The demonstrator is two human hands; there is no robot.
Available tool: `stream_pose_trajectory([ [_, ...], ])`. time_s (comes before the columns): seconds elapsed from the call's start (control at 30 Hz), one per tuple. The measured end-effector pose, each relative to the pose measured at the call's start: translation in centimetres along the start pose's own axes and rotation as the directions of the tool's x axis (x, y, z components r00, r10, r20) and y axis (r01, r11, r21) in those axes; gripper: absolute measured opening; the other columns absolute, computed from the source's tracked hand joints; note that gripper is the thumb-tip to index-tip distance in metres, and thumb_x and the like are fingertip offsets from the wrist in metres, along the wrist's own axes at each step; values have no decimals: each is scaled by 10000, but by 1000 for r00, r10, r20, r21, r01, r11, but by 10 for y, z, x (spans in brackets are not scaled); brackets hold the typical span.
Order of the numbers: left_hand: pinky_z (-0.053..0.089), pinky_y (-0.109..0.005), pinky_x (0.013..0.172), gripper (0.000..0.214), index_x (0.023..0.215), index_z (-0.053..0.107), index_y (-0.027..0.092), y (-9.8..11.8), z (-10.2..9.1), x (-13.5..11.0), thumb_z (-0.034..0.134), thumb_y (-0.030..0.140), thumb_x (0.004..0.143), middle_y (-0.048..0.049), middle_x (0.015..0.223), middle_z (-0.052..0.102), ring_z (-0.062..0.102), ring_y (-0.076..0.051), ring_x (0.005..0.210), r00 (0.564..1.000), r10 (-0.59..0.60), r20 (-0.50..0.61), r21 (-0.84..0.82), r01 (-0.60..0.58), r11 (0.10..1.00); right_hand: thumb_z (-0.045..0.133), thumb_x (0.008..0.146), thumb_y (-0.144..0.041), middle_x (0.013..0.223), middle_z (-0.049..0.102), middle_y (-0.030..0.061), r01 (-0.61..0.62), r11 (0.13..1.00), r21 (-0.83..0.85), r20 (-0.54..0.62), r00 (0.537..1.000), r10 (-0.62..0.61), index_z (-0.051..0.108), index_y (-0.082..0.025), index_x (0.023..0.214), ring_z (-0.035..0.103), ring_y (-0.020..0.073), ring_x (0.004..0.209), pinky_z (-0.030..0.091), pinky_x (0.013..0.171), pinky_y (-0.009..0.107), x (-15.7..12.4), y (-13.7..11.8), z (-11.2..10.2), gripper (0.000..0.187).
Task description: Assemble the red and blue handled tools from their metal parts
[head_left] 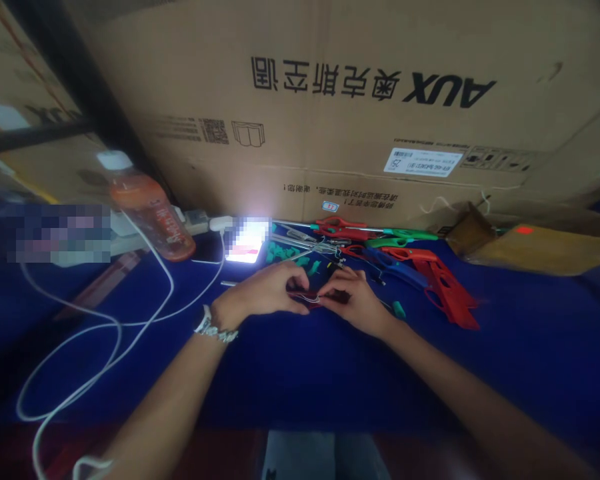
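Observation:
At the middle of the blue table, my left hand (267, 288) pinches one end of a small dark red lighter shell (303, 295). My right hand (357, 300) closes thumb and fingertips on its other end, where a thin pale wire shows along the shell. Fingers cover much of the piece, so its full shape is hidden. Just beyond my fingers lie small green plastic parts (283, 253) and a tangle of thin wires (325, 247). Right of them are red lighter shells (443, 287), a blue lighter shell (400, 268) and a green one (410, 235).
A large cardboard box (330, 153) stands behind the table. To the left are a bottle of orange drink (153, 210), a lit phone (247, 241) and a looping white cable (115, 363). A yellowish-brown package (540, 252) lies at the right.

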State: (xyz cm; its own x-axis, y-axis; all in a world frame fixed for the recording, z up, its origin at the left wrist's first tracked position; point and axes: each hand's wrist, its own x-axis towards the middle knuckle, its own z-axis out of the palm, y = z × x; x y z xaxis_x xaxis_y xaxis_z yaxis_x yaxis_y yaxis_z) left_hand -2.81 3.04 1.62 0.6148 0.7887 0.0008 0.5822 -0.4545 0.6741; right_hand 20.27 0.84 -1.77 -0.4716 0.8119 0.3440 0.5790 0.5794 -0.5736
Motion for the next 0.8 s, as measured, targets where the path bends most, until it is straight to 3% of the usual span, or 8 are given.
stream_pose_trajectory([
  [0.13, 433, -311, 786, 261, 884, 706, 212, -1, 5, 3, 871, 268, 689, -7, 918, 657, 603, -212, 908, 999, 50, 15, 110, -52, 993, 791, 830, -227, 767, 641, -17, 44, 999, 24, -13, 999, -44, 752, -248, 870, 583, 168, 810, 309, 859, 380, -2, 1, 2, 60],
  [0.27, 432, -312, 781, 226, 883, 708, 206, -5, 7, 6, 856, 255, 719, -11, 907, 641, 601, -208, 901, 998, 65, 23, 101, -67, 993, 793, 826, -215, 792, 655, -17, 53, 998, 36, -12, 999, -53, 758, -249, 862, 592, 160, 798, 315, 852, 375, -3, 0, 3, 61],
  [0.5, 438, -294, 745, 279, 916, 645, 198, 7, 6, -2, 833, 191, 710, -2, 925, 662, 606, -194, 880, 998, 36, -61, 131, -28, 991, 789, 826, -212, 689, 617, -44, 41, 998, 50, -19, 999, -40, 748, -228, 838, 568, 124, 679, 339, 805, 346, -1, 1, 4, 46],
  [0.67, 454, -310, 794, 137, 901, 690, 204, 14, 5, -4, 749, 210, 778, -26, 954, 694, 621, -209, 931, 996, 80, -41, 144, -74, 987, 762, 859, -261, 646, 608, -47, 66, 996, 56, -33, 997, -64, 751, -227, 852, 543, 114, 631, 339, 779, 336, 0, 2, 4, 37],
  [0.8, 447, -297, 746, 76, 875, 713, 195, 12, 6, 0, 663, 177, 821, -20, 887, 707, 630, -187, 843, 999, 47, -16, 142, -44, 989, 719, 897, -310, 656, 611, -38, 61, 998, 13, -31, 998, -60, 743, -232, 868, 551, 122, 648, 335, 792, 340, -1, 0, 5, 87],
])
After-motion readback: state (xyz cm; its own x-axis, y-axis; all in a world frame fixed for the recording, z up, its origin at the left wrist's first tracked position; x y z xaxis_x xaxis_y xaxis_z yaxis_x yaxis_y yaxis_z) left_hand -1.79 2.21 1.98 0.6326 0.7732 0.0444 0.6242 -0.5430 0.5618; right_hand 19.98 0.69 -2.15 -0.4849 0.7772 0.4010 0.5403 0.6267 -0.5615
